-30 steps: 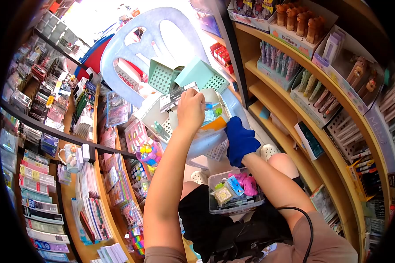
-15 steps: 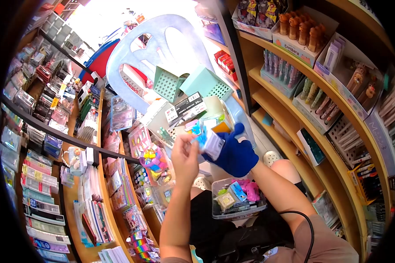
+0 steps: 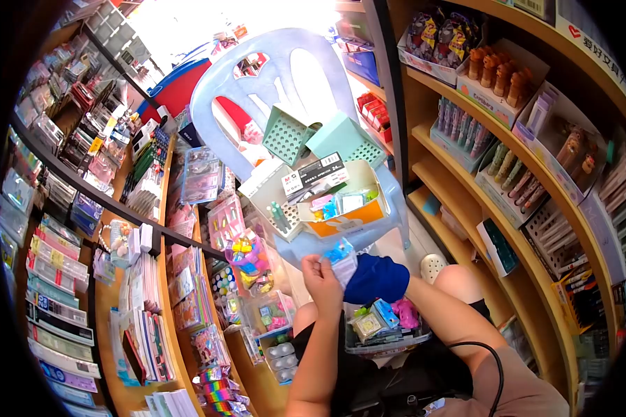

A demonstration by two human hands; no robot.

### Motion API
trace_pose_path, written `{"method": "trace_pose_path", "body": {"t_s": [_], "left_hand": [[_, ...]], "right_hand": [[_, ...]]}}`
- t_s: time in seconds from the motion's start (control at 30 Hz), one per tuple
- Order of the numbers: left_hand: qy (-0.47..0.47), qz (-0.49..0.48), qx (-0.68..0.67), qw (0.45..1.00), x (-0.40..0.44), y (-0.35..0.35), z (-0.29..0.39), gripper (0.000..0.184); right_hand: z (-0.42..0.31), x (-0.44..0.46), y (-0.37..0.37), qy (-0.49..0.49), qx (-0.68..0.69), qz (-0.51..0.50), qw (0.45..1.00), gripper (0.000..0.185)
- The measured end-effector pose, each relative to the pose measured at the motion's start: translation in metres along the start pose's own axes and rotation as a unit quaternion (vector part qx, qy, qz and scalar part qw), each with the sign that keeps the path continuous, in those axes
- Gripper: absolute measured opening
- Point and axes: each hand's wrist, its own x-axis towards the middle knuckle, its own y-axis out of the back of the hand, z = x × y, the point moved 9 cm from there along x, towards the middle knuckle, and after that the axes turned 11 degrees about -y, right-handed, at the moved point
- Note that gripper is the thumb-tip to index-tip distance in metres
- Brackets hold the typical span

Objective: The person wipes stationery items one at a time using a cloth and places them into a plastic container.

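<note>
My bare left hand (image 3: 321, 279) pinches a small blue-and-white plastic packet (image 3: 342, 261) by its left side. On my right hand (image 3: 377, 279) is a dark blue knitted glove; it closes on the packet's other side, its fingers mostly hidden. I cannot make out the packet's contents. Just below the glove, on my lap, a clear plastic tub (image 3: 389, 342) holds a pink item, a blue item and other small goods. Beyond the hands, an orange-and-white box (image 3: 346, 225) with small colourful packs in it stands on a light blue plastic chair (image 3: 285, 244).
Two mint-green perforated holders (image 3: 289, 135) and a black-and-white carton (image 3: 314, 175) are also on the chair. Wooden shelves (image 3: 459, 201) with boxed pens rise at right. At left, shelving (image 3: 135, 306) carries notebooks and packaged stationery. A pink-and-yellow toy basket (image 3: 247, 251) is near my left arm.
Both hands have drawn back from the orange-and-white box toward my lap, keeping the packet between them. The gloved thumb, raised earlier, no longer sticks up. The view has shifted slightly.
</note>
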Motion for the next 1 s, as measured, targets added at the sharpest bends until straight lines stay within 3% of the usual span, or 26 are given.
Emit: {"method": "trace_pose_path", "body": {"t_s": [0.13, 0.33, 0.43, 0.47, 0.57, 0.67, 0.7, 0.77, 0.8, 0.87, 0.9, 0.93, 0.97, 1.0], "left_hand": [[-0.029, -0.029, 0.032, 0.999, -0.002, -0.013, 0.001, 0.005], [-0.023, -0.005, 0.012, 1.000, -0.007, -0.019, -0.009, 0.006], [-0.032, 0.015, 0.021, 0.999, -0.014, -0.020, -0.009, 0.006], [-0.033, 0.017, 0.021, 0.999, -0.015, -0.019, -0.012, 0.006], [-0.012, 0.017, 0.035, 0.999, -0.015, -0.015, -0.023, 0.007], [0.023, 0.006, 0.036, 0.999, -0.014, -0.011, -0.034, 0.007], [0.034, 0.000, 0.033, 0.999, -0.014, -0.012, -0.036, 0.008], [-0.091, 0.020, 0.147, 0.985, -0.013, -0.013, -0.005, 0.012], [-0.154, 0.030, 0.201, 0.967, -0.014, -0.016, 0.013, 0.015], [-0.243, -0.039, 0.241, 0.939, -0.025, -0.037, 0.052, 0.019], [-0.285, -0.073, 0.260, 0.920, -0.034, -0.046, 0.067, 0.021], [-0.268, -0.164, 0.240, 0.918, -0.041, -0.061, 0.065, 0.028], [-0.236, -0.176, 0.228, 0.928, -0.045, -0.067, 0.056, 0.031], [-0.203, -0.187, 0.215, 0.937, -0.049, -0.075, 0.045, 0.035]], "right_hand": [[-0.013, 0.002, -0.003, 0.120, -0.107, 0.142, 0.977, 0.049], [-0.008, -0.017, 0.016, 0.134, -0.055, 0.289, 0.946, 0.056], [0.003, -0.003, 0.013, 0.063, 0.066, 0.210, 0.974, 0.051], [-0.004, -0.007, 0.016, 0.092, 0.061, 0.201, 0.973, 0.044], [-0.012, -0.005, 0.017, 0.054, -0.069, 0.117, 0.989, 0.040], [-0.017, -0.013, 0.021, 0.122, -0.122, 0.219, 0.960, 0.038], [-0.001, -0.005, 0.019, 0.080, -0.036, 0.236, 0.968, 0.036], [0.026, 0.007, 0.018, -0.006, 0.135, 0.265, 0.955, 0.034], [0.034, 0.009, 0.013, -0.031, 0.057, 0.261, 0.963, 0.033], [0.031, 0.001, 0.028, -0.081, -0.098, 0.244, 0.961, 0.033], [0.043, 0.004, 0.028, -0.092, -0.019, 0.238, 0.967, 0.034], [0.050, 0.007, 0.030, -0.101, 0.059, 0.230, 0.966, 0.035], [0.054, 0.009, 0.031, -0.109, 0.136, 0.221, 0.960, 0.036], [0.044, 0.000, 0.032, -0.109, -0.062, 0.256, 0.959, 0.040]]}}
